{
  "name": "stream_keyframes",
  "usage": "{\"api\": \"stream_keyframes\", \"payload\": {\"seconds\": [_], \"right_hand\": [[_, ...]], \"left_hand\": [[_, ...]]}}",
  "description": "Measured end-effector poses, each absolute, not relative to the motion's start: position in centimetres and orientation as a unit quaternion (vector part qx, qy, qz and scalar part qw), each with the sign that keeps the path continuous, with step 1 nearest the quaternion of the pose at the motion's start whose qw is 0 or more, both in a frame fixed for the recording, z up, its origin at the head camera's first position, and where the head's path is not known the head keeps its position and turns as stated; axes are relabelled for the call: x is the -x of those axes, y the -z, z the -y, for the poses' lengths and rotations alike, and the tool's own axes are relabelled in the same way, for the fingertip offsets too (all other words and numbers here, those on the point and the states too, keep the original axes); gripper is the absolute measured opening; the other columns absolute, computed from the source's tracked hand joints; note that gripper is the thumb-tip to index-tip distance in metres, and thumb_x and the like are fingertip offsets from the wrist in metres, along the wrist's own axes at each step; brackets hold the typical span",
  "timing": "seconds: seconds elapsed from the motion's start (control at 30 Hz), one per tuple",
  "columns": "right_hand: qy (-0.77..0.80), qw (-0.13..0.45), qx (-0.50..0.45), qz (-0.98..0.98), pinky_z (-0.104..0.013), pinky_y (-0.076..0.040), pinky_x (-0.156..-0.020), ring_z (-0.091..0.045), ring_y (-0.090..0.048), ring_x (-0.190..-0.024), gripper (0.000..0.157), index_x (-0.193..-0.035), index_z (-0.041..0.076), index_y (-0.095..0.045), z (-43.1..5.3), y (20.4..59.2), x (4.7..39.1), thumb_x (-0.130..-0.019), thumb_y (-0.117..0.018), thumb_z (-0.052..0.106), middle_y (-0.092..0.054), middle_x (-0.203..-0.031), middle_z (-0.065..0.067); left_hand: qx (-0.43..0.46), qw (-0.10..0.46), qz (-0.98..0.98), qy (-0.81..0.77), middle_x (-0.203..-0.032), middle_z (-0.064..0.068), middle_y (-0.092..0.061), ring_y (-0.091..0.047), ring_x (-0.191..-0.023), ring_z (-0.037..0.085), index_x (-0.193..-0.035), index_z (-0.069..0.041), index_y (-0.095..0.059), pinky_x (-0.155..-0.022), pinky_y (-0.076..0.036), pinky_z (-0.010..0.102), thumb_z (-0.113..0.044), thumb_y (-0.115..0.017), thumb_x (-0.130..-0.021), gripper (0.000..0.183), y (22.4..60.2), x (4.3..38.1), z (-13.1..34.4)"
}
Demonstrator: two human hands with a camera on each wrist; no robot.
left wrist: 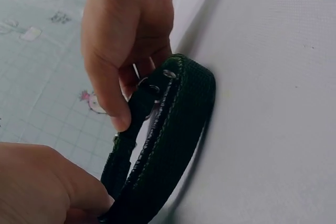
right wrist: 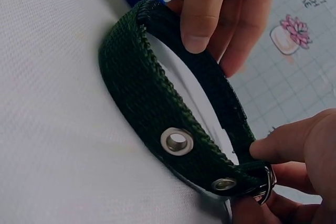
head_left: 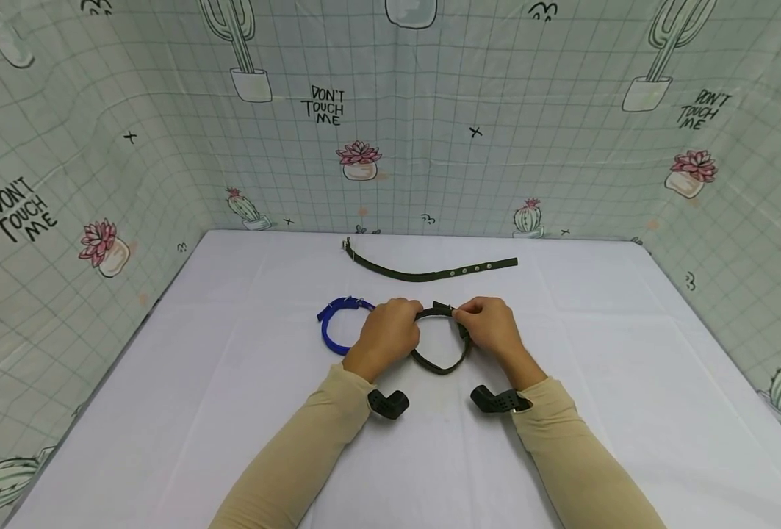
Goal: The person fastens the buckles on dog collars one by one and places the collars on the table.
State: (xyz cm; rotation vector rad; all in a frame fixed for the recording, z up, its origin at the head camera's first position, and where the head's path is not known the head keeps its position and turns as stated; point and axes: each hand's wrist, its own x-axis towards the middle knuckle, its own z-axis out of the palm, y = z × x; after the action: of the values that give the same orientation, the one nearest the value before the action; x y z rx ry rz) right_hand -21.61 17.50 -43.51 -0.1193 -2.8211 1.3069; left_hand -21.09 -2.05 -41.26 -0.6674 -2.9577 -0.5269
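Green strap [right wrist: 126, 72] is basically a loop on the table [head_left: 165, 411], left hand [head_left: 390, 327] pinching its left side, thumb inside, fingers outside, and right hand [head_left: 491, 327] pinching it right by the buckle [right wrist: 270, 183].

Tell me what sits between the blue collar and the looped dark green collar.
In the head view, the left hand lies between the blue collar and the looped dark green collar, hiding part of the blue one.
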Motion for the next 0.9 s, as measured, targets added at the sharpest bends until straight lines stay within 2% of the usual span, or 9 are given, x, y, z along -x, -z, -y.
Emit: {"api": "stream_keyframes", "payload": {"seconds": [0.27,0.43,0.7,0.9], "right_hand": [[-0.414,0.025,0.043,0.909,-0.03,-0.045,-0.058,-0.018,-0.056,-0.064,0.021,-0.094,0.005,-0.077,-17.7,43.4,21.9,-0.092,-0.07,0.025,-0.069,-0.078,-0.004],[-0.404,0.023,0.045,0.914,-0.03,-0.045,-0.06,-0.019,-0.058,-0.069,0.023,-0.096,0.004,-0.076,-17.9,43.4,22.1,-0.092,-0.069,0.025,-0.07,-0.082,-0.006],[-0.407,0.022,0.058,0.912,-0.03,-0.045,-0.06,-0.021,-0.058,-0.071,0.025,-0.098,0.003,-0.075,-17.9,43.4,22.0,-0.095,-0.062,0.024,-0.069,-0.082,-0.007],[-0.418,0.022,0.067,0.906,-0.029,-0.045,-0.059,-0.019,-0.057,-0.07,0.027,-0.101,0.002,-0.073,-17.5,43.7,22.0,-0.095,-0.059,0.025,-0.068,-0.085,-0.008]], "left_hand": [[0.206,0.051,0.966,0.149,-0.107,0.006,-0.073,-0.07,-0.094,0.021,-0.12,-0.012,-0.074,-0.073,-0.057,0.036,-0.01,-0.068,-0.093,0.027,41.5,21.5,2.0],[0.202,0.059,0.964,0.159,-0.102,0.002,-0.073,-0.069,-0.088,0.016,-0.118,-0.014,-0.075,-0.067,-0.055,0.032,-0.018,-0.07,-0.094,0.025,41.7,21.8,2.3],[0.182,0.069,0.947,0.256,-0.088,-0.002,-0.068,-0.06,-0.071,0.013,-0.116,-0.011,-0.074,-0.061,-0.05,0.03,-0.025,-0.064,-0.098,0.025,41.3,23.5,4.0],[0.152,0.053,0.945,0.285,-0.093,0.001,-0.071,-0.059,-0.072,0.014,-0.117,-0.01,-0.073,-0.065,-0.05,0.032,-0.025,-0.06,-0.1,0.026,41.4,24.8,5.1]]}}
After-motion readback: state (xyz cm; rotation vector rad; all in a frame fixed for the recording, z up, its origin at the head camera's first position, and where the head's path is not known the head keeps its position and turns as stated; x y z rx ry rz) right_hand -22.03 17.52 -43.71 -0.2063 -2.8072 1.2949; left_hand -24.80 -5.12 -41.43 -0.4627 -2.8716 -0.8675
